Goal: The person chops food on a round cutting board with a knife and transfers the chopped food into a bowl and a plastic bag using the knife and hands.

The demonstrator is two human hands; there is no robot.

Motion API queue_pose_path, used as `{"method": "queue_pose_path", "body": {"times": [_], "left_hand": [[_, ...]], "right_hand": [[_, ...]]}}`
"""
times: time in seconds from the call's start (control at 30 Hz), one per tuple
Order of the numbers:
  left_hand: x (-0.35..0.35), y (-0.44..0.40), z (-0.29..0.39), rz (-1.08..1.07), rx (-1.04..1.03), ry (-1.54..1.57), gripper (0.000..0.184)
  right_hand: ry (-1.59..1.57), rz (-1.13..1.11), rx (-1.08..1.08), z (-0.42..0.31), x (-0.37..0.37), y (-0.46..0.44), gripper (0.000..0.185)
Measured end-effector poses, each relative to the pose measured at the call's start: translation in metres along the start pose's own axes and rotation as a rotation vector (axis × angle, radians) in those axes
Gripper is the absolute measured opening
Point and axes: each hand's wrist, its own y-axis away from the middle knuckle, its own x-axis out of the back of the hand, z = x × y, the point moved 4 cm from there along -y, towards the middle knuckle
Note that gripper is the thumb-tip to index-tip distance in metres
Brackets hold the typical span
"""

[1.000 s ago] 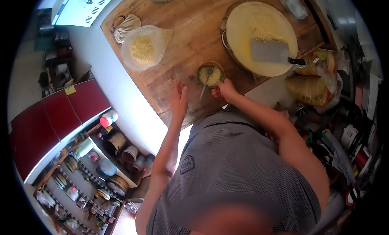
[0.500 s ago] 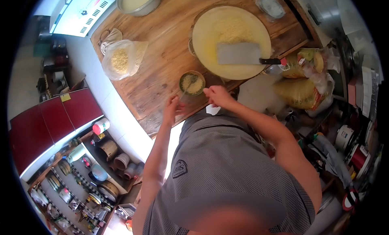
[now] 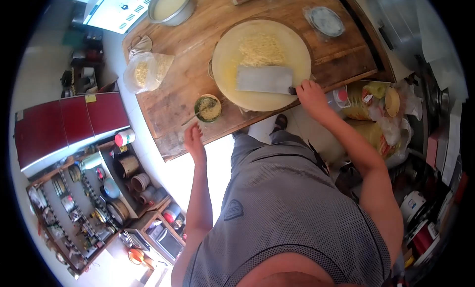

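Observation:
A cleaver (image 3: 264, 80) with a wide grey blade lies flat on a round yellow board (image 3: 257, 101), beside a heap of finely chopped pale food (image 3: 262, 49). My right hand (image 3: 312, 100) is closed round its dark handle. A small green bowl (image 3: 208, 108) holds similar chopped food with dark bits, and a spoon (image 3: 190, 120) leans out over its rim. Just below the bowl is my left hand (image 3: 194, 138), fingers apart, holding nothing. A clear plastic bag (image 3: 141, 73) of chopped food sits at the left of the wooden table (image 3: 185, 52).
At the table's far side are a large metal basin (image 3: 170, 7) and a plastic-wrapped dish (image 3: 325, 22). Sacks and bags (image 3: 391, 119) stand right of the table beside a plastic bottle (image 3: 338, 98). Shelves with pots and jars (image 3: 99, 203) fill the lower left.
My right hand has left the side of the small bowl and taken hold of the cleaver's handle. My left hand stays near the bowl. The camera view has shifted.

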Motion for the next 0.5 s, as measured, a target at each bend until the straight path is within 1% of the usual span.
{"method": "queue_pose_path", "body": {"times": [0.03,0.07,0.1,0.13,0.17,0.2,0.23,0.3,0.43,0.5], "left_hand": [[-0.018,0.004,0.016,-0.075,-0.066,-0.094,0.032],[-0.038,0.009,0.034,-0.13,-0.187,-0.156,0.034],[-0.057,0.011,0.053,-0.176,-0.327,-0.332,0.038],[-0.079,0.011,0.066,-0.223,-0.372,-0.365,0.041],[-0.099,0.012,0.082,-0.288,-0.416,-0.454,0.044],[-0.117,0.013,0.097,-0.33,-0.481,-0.467,0.045],[-0.134,0.014,0.109,-0.376,-0.543,-0.479,0.047],[-0.167,0.014,0.13,-0.418,-0.728,-0.653,0.051],[-0.227,0.003,0.128,-0.471,-0.817,-0.681,0.054],[-0.251,-0.001,0.123,-0.528,-0.885,-0.751,0.057]], "right_hand": [[-0.006,0.004,0.01,0.003,-0.004,-0.003,0.014],[-0.026,0.016,0.029,0.003,-0.007,-0.007,0.015],[-0.044,0.03,0.046,0.004,-0.009,-0.009,0.015],[-0.045,0.038,0.055,0.006,-0.013,-0.012,0.015],[-0.088,0.0,0.036,0.009,-0.019,-0.015,0.013],[-0.131,-0.037,0.015,0.01,-0.023,-0.018,0.011],[-0.132,-0.03,0.021,0.007,-0.013,-0.02,0.011],[-0.118,-0.128,0.027,-0.001,0.018,-0.017,0.009],[-0.096,-0.041,0.006,0.004,0.046,-0.002,0.009],[-0.083,0.032,0.061,0.006,0.061,0.008,0.01]]}}
